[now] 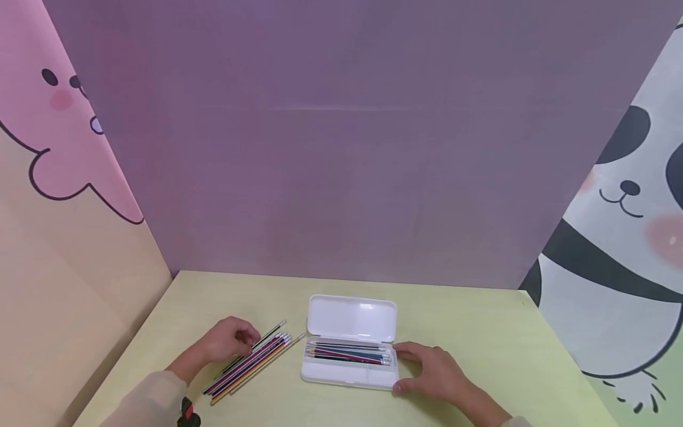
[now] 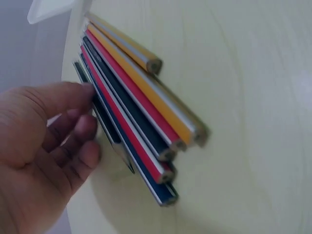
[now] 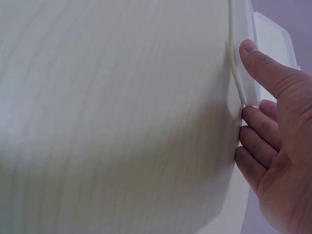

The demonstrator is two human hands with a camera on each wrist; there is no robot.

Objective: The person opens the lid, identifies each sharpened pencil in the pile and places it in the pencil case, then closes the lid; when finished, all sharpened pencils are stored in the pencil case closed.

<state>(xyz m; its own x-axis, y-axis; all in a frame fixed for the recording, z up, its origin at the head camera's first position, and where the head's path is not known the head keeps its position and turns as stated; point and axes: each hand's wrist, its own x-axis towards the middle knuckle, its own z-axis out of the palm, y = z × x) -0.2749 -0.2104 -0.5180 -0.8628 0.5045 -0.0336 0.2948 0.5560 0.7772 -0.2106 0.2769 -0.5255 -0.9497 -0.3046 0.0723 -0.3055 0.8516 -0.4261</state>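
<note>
A white pencil case [image 1: 349, 375] lies on the table with its lid [image 1: 352, 317] folded back. Inside its rear compartment rest several pencils [image 1: 349, 353]. My right hand [image 1: 434, 370] holds the case by its right end, thumb at the front corner and fingers toward the hinge side. To the left of the case, a bundle of striped pencils [image 1: 248, 367] in red, dark blue and yellow lies slanted on the table. At its left edge, my left hand [image 1: 232, 339] pinches a dark pencil [image 2: 105, 112] between thumb and fingers, its sharpened tip pointing toward my body.
Pale wood-look tabletop [image 1: 469, 332] spreads around both hands. A purple panel [image 1: 341, 148] rises at the table's back edge. Side walls carry a pink cartoon figure [image 1: 64, 136] on the left and a panda [image 1: 629, 237] on the right. A dark and red object [image 1: 188, 413] shows by the left sleeve.
</note>
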